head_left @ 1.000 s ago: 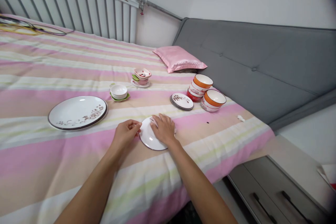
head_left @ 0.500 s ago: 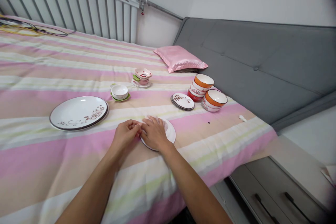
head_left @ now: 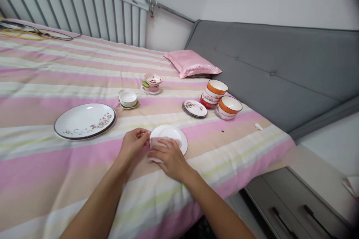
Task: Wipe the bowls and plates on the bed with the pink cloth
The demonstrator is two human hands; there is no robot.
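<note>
A round white plate [head_left: 165, 131] lies face up on the striped bedsheet in front of me. My left hand [head_left: 134, 142] pinches its left rim between thumb and fingers. Over the plate's near side, my right hand [head_left: 169, 157] is laid on a pale pink cloth [head_left: 155, 160], pressing it down with the fingers. The cloth hangs partly over the near edge, and the hand hides that part of the plate. Small dark-rimmed plates [head_left: 195, 108] with a brown flower pattern are stacked beyond, to the right. Large oval plates [head_left: 84, 119] lie to the left.
Farther back are white dishes [head_left: 128, 98] on a green leaf-shaped one, and pink dishes [head_left: 153, 80] in a stack. Orange-rimmed bowls [head_left: 230, 104] stand in two stacks at the right. A pink pillow [head_left: 193, 63] leans near the grey headboard [head_left: 269, 56]. Cables [head_left: 36, 33] lie far left.
My right hand has slid the cloth toward me, from the plate's middle to its near edge, uncovering the far part. My left hand stays at the left rim.
</note>
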